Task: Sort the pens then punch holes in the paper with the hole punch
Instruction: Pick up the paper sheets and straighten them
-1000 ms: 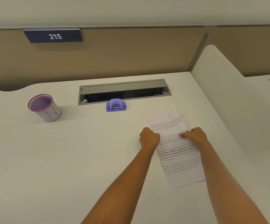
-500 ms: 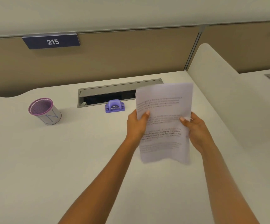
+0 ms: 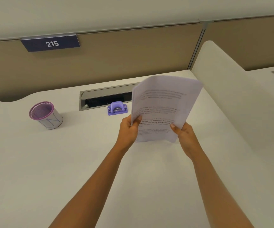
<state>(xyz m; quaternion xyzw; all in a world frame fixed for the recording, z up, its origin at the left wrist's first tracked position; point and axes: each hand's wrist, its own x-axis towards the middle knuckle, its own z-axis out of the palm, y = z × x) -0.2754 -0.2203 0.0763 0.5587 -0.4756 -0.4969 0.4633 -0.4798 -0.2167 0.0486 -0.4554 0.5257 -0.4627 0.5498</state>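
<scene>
White paper (image 3: 162, 102) lifted off desk (image 3: 67, 162), now bowed | both hands grip its lower edges

left hand (image 3: 128, 129): raised, fingers pinched | right hand (image 3: 184, 134): raised, fingers pinched

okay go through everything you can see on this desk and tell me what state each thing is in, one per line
Paper: lifted off the desk, upright, bowed, held at both side edges.
Left hand: shut on the paper.
Right hand: shut on the paper.
Hole punch: resting on the desk, untouched.
Pen cup: upright; contents not visible.
Cable tray: lid open.
</scene>
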